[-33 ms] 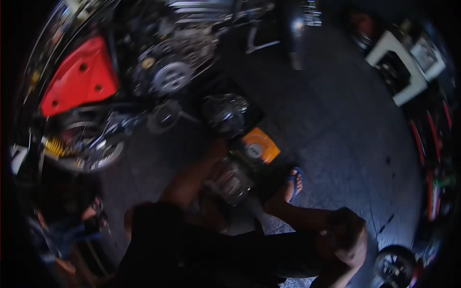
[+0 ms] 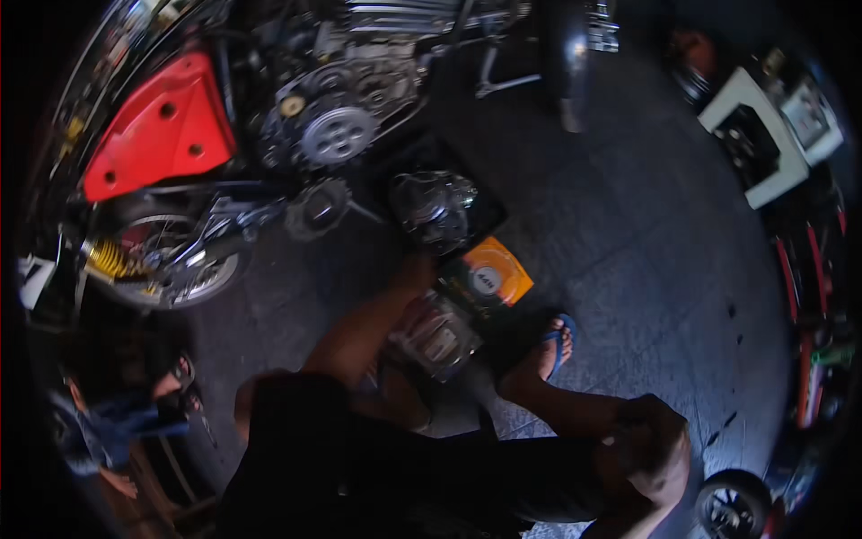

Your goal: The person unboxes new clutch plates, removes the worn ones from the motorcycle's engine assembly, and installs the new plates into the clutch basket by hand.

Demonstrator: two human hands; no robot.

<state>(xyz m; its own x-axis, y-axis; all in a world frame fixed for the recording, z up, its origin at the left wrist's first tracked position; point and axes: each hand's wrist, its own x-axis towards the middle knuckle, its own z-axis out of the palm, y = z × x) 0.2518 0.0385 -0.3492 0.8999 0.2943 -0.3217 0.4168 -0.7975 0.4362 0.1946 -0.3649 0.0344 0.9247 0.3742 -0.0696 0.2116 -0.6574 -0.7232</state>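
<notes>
My left forearm stretches forward, and my left hand (image 2: 416,272) hangs low between a black tray (image 2: 489,214) and a clear plastic packet (image 2: 440,341). Dark and blurred, its fingers do not show whether they touch or hold anything. Beside it lies an orange packet (image 2: 505,277) with a round white label. The tray holds shiny pieces (image 2: 435,211), silver and see-through, whose kind I cannot make out. Over my right knee, at the lower right, is my right hand (image 2: 648,445); shadow hides how its fingers lie.
A partly stripped motorcycle engine (image 2: 337,130) and a red panel (image 2: 166,135) fill the upper left. A round metal cover (image 2: 319,211) lies on the dark floor. Another person's hand (image 2: 118,483) shows at the lower left. White frames (image 2: 763,135) and a small wheel (image 2: 734,505) stand right.
The whole view has shifted slightly, so the engine, tray and packets appear a little further right. The picture is less smeared. Neither hand has clearly moved.
</notes>
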